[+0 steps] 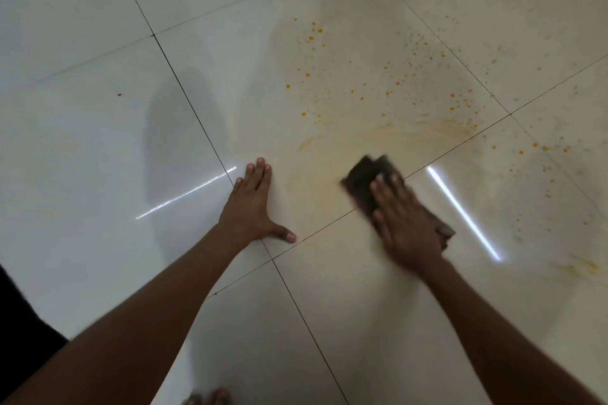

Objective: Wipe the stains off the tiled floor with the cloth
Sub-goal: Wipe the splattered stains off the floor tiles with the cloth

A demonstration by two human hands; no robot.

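Note:
A dark folded cloth [368, 174] lies flat on the glossy white tiled floor [98, 141], across a grout line. My right hand [406, 220] presses down on it with fingers spread, and both are motion-blurred. Orange-yellow stains [378, 82] speckle the tile beyond the cloth, with a smeared yellowish film [388, 138] just ahead of it. More orange spots [539, 146] dot the tile at the right. My left hand [253, 204] rests flat on the floor to the left of the cloth, fingers apart, holding nothing.
Dark grout lines [184, 85] cross the floor diagonally. Bright light reflections [464, 212] streak the tiles near both hands. Toes [210, 398] show at the bottom edge. A dark shape [19, 322] fills the lower left corner.

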